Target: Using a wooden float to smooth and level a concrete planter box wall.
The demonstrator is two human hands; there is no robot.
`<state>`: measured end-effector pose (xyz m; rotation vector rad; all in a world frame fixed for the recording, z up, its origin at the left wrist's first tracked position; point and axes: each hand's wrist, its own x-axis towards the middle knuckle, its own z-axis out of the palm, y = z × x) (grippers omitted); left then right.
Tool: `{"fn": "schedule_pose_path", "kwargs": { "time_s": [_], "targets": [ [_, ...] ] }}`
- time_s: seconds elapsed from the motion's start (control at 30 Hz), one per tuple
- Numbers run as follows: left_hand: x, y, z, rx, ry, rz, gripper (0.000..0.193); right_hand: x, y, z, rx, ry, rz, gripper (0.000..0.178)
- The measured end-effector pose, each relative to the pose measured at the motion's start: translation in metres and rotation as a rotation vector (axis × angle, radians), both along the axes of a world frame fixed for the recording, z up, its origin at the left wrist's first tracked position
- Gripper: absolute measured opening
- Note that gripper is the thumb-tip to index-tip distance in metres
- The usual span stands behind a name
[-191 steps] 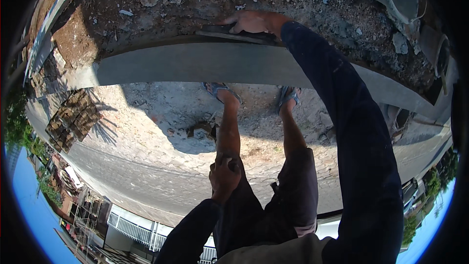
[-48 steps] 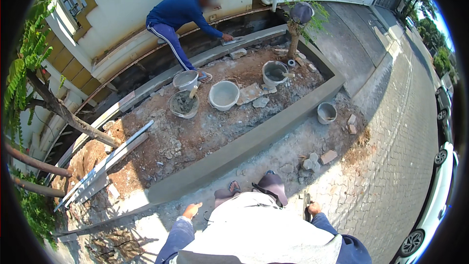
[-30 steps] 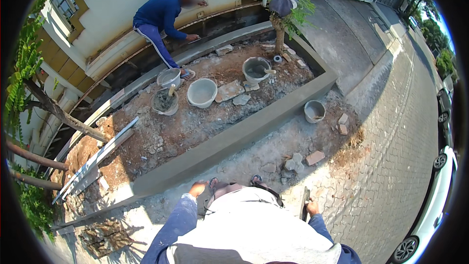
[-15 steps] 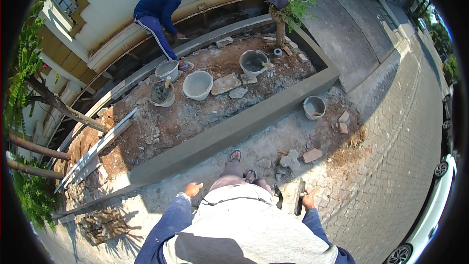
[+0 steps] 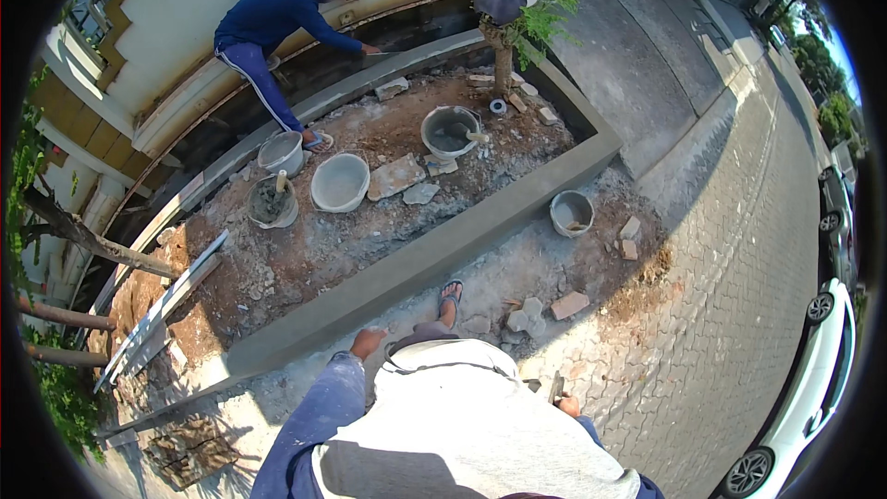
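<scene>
My left hand [image 5: 368, 342] hangs in front of the low cement-rendered wall [image 5: 434, 263], its fingers loosely bent and nothing seen in it. On the other side of my body, my right hand [image 5: 570, 405] is closed on a flat trowel [image 5: 557, 386]; only part of this tool shows beside my shirt. One sandalled foot [image 5: 450, 303] is on the ground close to the wall. Inside the walled bed are a mortar bucket with a wooden handle [image 5: 271, 201], a pale bucket [image 5: 340, 183], a smaller bucket [image 5: 281, 153] and a dark grey mortar bucket [image 5: 451, 132].
A co-worker [image 5: 268, 23] in blue bends over the bed's far edge, one arm reaching along it. Outside the wall stand another bucket [image 5: 572, 213] and broken bricks [image 5: 570, 305]. Planks [image 5: 166, 305] lean at the left. A white car [image 5: 795, 397] is parked right, beyond the paving [image 5: 674, 360].
My view has shifted slightly forward and right as I step along. My right hand with the trowel has drawn back closer to my body. The co-worker's lower arm has reached farther right.
</scene>
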<state>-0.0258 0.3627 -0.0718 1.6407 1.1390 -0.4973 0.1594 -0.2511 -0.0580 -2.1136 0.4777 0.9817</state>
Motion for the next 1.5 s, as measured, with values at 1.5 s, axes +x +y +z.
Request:
{"fn": "schedule_pose_path", "kwargs": {
  "time_s": [1.5],
  "targets": [
    [0.497, -0.092, 0.031, -0.356, 0.053, -0.316, 0.068, 0.549, -0.010, 0.099, -0.140, -0.476, 0.121, 0.052]
  ]
}}
